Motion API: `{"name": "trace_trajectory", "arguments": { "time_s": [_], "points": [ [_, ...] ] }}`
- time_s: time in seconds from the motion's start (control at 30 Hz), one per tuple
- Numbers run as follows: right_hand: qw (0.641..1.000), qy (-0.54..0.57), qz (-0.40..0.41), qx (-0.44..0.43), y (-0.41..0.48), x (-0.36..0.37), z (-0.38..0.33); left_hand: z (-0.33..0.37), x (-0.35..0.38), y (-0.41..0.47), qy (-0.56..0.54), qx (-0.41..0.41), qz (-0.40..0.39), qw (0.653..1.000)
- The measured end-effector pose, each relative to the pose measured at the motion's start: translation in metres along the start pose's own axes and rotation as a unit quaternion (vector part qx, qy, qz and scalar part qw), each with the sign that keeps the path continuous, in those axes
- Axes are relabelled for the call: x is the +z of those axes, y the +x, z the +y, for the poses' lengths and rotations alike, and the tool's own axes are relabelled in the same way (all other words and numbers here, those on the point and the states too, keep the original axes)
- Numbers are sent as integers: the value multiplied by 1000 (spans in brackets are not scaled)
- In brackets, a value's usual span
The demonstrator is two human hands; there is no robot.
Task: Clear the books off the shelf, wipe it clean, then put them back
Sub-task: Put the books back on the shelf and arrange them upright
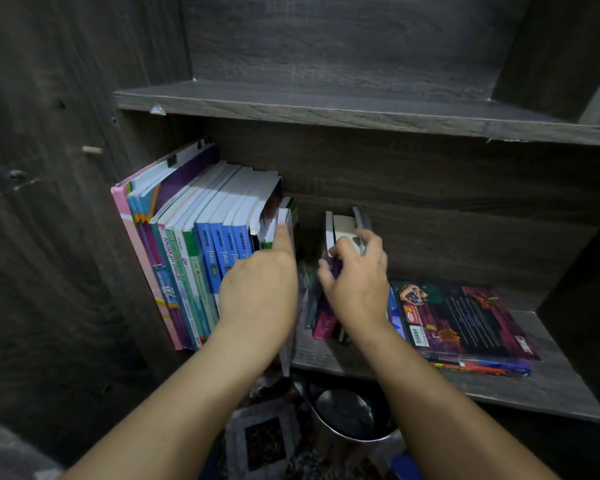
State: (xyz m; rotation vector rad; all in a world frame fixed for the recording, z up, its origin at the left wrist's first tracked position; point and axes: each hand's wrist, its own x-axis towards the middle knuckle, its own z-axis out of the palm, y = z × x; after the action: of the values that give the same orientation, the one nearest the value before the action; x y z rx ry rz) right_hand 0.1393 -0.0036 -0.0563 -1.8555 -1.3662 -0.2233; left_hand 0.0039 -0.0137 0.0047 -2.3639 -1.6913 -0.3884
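**Books on the shelf, both hands among them**

A row of books (201, 216) stands on the shelf (551, 386) at its left end, leaning against the dark wooden side panel (49, 237), spines facing out in pink, green and blue. At the right end of that row stands a thin book (286, 216). The left hand (260, 285) lies against it with the forefinger stretched straight up along its edge; the thumb is hidden, and no finger is seen to curl round anything.

Just beside it, across a narrow gap, a few small books (343, 226) stand upright near the middle of the shelf. The right hand (357, 278) grips them from the front, fingers curled over their top and side.

Further right, a flat stack (465, 320) of books lies on the shelf, the top one showing a dark printed cover with a barcode.

Above runs the upper board (326, 109) of the same wood. Below the shelf, between the forearms, sit a metal pot (347, 417) and a patterned cloth (264, 441).
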Motion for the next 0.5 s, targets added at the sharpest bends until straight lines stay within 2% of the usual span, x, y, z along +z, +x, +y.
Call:
{"name": "trace_trajectory", "arguments": {
  "time_s": [0.13,0.2,0.27,0.37,0.43,0.5],
  "points": [
    [999,14,-22,-26,-1,-2,5,0,34,11,-43,10,9,999],
    [997,25,-41,-66,-3,-3,10,0,43,11,-51,16,-18,998],
    [991,64,-56,-108,-7,-7,16,0,46,7,-27,28,-13,999],
    [983,125,-101,-85,-11,-15,23,0,46,5,-19,18,27,999],
    [982,130,-121,-63,-11,-17,30,0,49,8,-12,-11,48,999],
    [979,130,-149,-49,-10,-17,38,1,58,11,19,-7,75,997]
  ]
}}
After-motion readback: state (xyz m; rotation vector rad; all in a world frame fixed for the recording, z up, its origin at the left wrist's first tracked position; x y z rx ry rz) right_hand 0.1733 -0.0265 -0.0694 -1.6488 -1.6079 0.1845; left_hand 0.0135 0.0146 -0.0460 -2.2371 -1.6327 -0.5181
